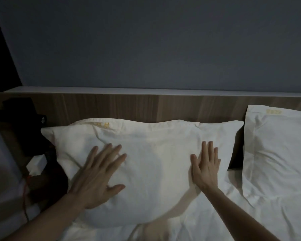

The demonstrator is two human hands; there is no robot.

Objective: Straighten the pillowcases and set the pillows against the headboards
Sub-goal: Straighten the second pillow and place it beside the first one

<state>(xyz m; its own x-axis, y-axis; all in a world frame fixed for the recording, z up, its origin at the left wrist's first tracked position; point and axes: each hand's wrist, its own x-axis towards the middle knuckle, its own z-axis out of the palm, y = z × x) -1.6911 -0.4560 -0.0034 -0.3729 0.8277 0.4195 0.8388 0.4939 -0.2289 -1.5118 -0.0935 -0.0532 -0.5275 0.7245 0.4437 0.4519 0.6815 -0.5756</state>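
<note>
My left hand [97, 173] lies flat with its fingers [111, 153] spread apart on the near pillow [146, 153], holding nothing; my right hand [205, 169] presses flat too, fingers straight and close together, nearer the pillow's right end. This white pillow lies lengthwise on the bed sheet [207, 223], its far edge against the wooden headboard [129, 106]. A second pillow [276, 150] leans upright on the headboard to the right, a dark gap between the two. To the left, a small white box [36, 165] with a red cord [25, 193] sits beside the bed, below a black object [19, 110] I cannot identify.
</note>
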